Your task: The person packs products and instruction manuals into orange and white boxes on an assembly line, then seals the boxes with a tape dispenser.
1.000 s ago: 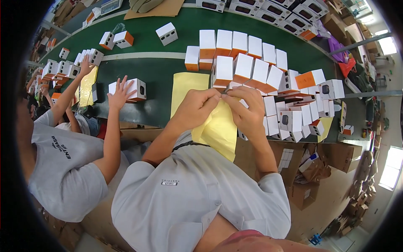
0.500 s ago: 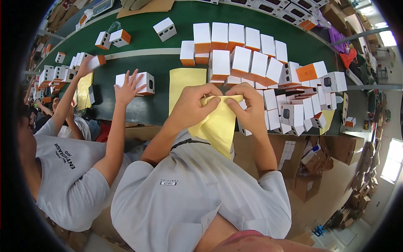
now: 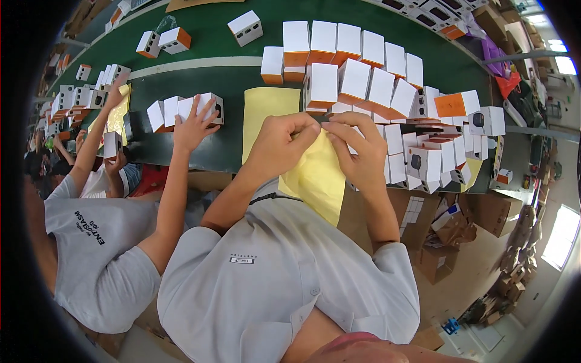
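Observation:
A thin yellow sheet [image 3: 315,190], creased and limp, hangs in front of my shirt at the table's near edge. My left hand [image 3: 284,145] pinches its upper end between thumb and forefinger. Close beside it, my right hand [image 3: 358,144] has its thumb and forefinger drawn together at the sheet's top corner; whatever is between those fingertips is too small to make out. Another yellow sheet [image 3: 270,115] lies flat on the green table behind my left hand. Just beyond my right hand stand rows of white and orange boxes [image 3: 321,85].
Small boxes in a jumbled stack [image 3: 423,163] reach the table's right end. At my left, a co-worker's hand [image 3: 195,127] rests on white boxes [image 3: 171,112]. A lone box [image 3: 245,28] sits farther back. Open cartons [image 3: 437,260] stand on the floor at right.
My right fingers have shifted from the sheet's folded top edge to its corner, and the sheet hangs more to the right. The co-worker's boxes have increased, and another box is in their other hand.

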Demonstrator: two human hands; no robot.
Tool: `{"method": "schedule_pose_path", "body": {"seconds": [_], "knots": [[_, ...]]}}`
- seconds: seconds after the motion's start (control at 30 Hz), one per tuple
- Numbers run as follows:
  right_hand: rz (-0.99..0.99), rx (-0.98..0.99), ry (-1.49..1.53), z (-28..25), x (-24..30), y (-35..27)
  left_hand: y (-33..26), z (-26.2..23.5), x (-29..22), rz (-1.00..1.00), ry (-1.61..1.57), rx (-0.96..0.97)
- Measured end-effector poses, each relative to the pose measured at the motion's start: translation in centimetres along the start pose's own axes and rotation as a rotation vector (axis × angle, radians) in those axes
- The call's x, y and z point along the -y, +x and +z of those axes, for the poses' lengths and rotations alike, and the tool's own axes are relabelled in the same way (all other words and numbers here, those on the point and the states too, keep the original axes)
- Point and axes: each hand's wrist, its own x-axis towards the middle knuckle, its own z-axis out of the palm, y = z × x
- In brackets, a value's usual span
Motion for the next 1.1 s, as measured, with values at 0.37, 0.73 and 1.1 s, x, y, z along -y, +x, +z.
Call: {"method": "schedule_pose_path", "body": {"seconds": [0.37, 0.73, 1.1], "knots": [[-0.213, -0.162, -0.135, 0.9, -0.9, -0.3, 0.4, 0.6, 0.3, -0.049, -0.162, -0.037], [-0.136, -0.142, 0.049, 1.1, -1.1, -0.7, 0.7, 0.3, 0.6, -0.065, -0.082, 0.000], [0.382, -0.510, 0.554, 1.4, -4.2, -2.5, 7.3, 2.5, 6.1, 0.056, 0.941, -0.241]]}}
